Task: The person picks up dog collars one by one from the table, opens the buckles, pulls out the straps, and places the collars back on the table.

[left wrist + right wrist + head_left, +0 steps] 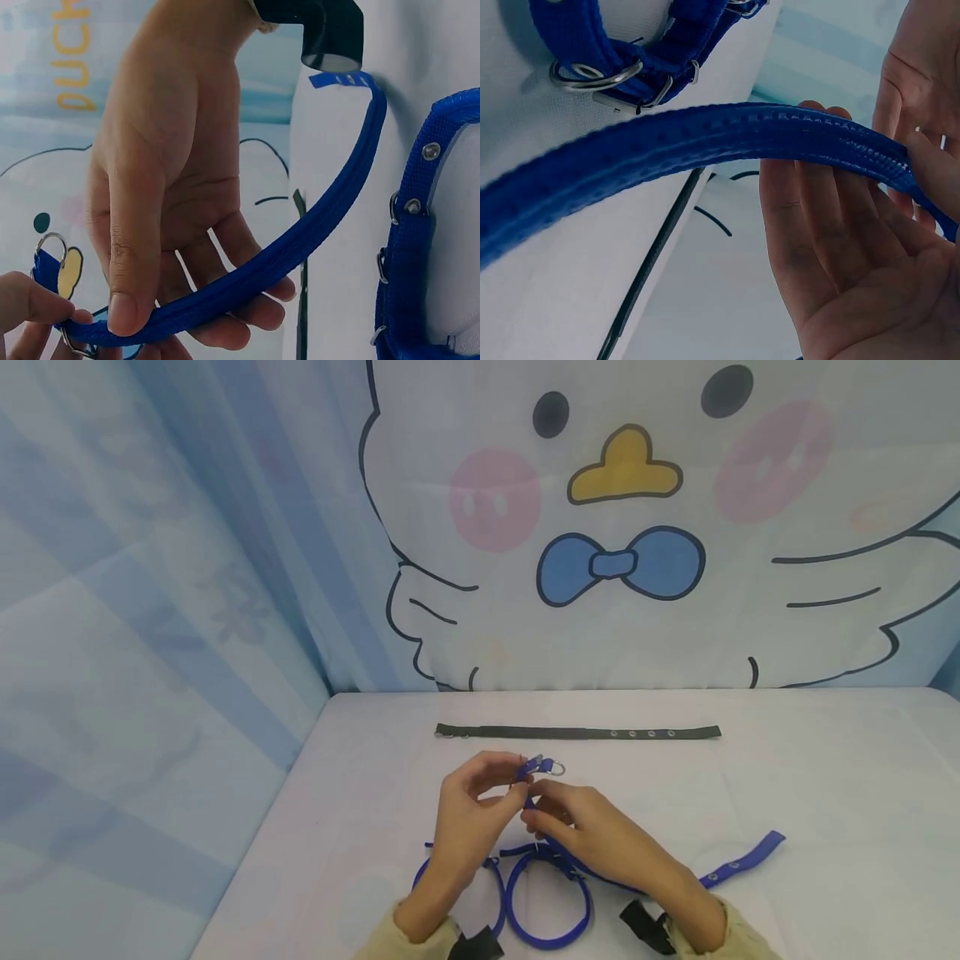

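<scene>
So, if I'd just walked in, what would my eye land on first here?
Probably the huge cartoon character behind the table, with its blue bow tie. Next, the bright blue strap held between the left hand and right hand. Then two blue loops on the table nearer the person, and a dark strap lying straight beyond the hands.

You have a head view, bright, evenly lit to the far curtain [615, 639]; wrist views, dimmer, blue strap [705, 135] faintly glossy.
</scene>
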A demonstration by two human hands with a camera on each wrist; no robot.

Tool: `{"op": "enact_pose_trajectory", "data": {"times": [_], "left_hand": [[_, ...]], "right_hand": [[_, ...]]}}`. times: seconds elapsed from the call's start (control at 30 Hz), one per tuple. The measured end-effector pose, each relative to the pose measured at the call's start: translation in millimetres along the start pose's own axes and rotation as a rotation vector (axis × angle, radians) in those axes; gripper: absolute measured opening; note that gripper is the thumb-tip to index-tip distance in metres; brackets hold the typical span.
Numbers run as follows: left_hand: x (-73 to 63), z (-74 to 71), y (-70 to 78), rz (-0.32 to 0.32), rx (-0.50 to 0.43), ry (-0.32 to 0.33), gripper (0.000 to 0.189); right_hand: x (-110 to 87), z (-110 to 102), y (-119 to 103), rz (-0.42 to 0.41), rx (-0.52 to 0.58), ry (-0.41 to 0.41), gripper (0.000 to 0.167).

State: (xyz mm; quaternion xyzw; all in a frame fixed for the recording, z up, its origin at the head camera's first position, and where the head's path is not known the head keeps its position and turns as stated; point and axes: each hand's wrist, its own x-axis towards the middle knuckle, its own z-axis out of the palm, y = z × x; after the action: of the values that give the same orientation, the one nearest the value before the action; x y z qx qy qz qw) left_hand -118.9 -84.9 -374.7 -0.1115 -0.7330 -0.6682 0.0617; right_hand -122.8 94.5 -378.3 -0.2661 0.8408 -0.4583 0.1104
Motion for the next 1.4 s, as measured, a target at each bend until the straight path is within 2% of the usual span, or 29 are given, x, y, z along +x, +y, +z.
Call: {"op": "enact_pose_trajectory", "data": {"times": [0.2, 0.33, 0.5, 0.63, 0.87, 1.17, 1.4], "left_hand": [[0.3, -2.8, -2.1, 0.059, 0.006, 0.038, 0.020], [0.8, -5.3, -2.7, 0.070, 0.069, 0.094, 0.020], [2.9, -9.2, -3.0, 0.082, 0.113, 0.152, 0.023], [6.6, -13.9, -3.1, 0.101, 0.105, 0.201, 0.026], [12.7, -24.4, -5.0, 0.134, 0.093, 0.247, 0.026], [16.1, -36.2, -7.3, 0.065, 0.032, 0.192, 0.022], [16.9, -52.1, -8.1, -0.021, 0.041, 0.192, 0.022]], "right_hand": [[3.4, 0.9, 2.4, -0.005, -0.014, 0.001, 0.034], [4.7, 0.2, 3.2, 0.024, -0.029, -0.009, 0.028], [3.4, -1.9, 5.3, 0.023, -0.055, -0.010, 0.023], [1.2, -5.2, 8.2, 0.035, -0.064, -0.010, 0.020], [-5.1, -13.4, 14.4, 0.080, -0.063, -0.041, 0.017], [-16.0, -24.9, 25.0, 0.078, -0.055, -0.051, 0.017], [-21.6, -37.1, 36.9, 0.102, -0.075, -0.064, 0.021]]}}
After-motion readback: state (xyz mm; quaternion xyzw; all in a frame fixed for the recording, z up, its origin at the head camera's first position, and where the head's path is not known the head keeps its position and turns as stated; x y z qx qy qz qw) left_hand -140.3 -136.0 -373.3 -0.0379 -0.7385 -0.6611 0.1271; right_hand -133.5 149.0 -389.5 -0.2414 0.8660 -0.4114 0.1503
